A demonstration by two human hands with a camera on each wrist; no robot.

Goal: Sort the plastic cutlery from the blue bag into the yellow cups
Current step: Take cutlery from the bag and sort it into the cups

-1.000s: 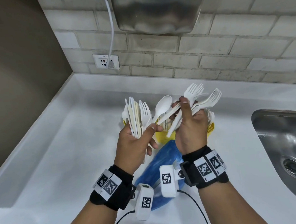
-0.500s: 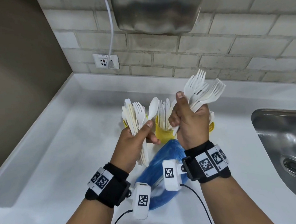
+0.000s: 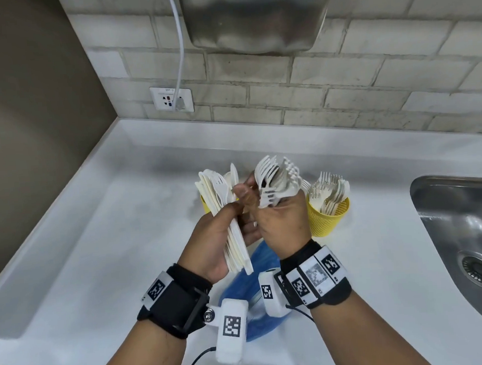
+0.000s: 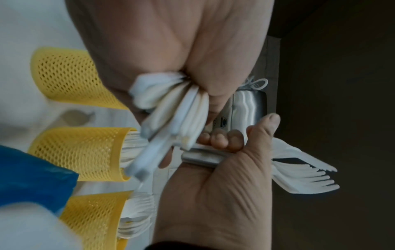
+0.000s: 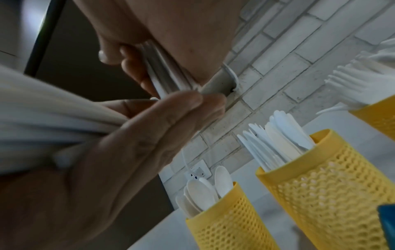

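Observation:
My left hand (image 3: 238, 219) grips a mixed bundle of white plastic cutlery (image 3: 224, 209) upright by its handles (image 4: 171, 118). Touching it on the right, my right hand (image 3: 256, 198) holds a bunch of white forks (image 3: 276, 179), and its thumb reaches over to the top of the left bundle. The blue bag (image 3: 261, 326) lies on the counter below my wrists. Three yellow mesh cups stand behind: one with spoons (image 5: 224, 219), one with knives (image 5: 320, 194), one with forks (image 3: 329, 216). My hands hide the middle cup in the head view.
A white counter (image 3: 110, 248) runs to a brick wall with a socket (image 3: 171, 97) and cable. A steel sink (image 3: 465, 223) lies at the right. A metal dispenser (image 3: 251, 16) hangs above. A raised rim bounds the counter at the left.
My right hand has come down and left with the forks until it meets the left bundle. The fork cup now shows to its right. The left hand keeps its bundle.

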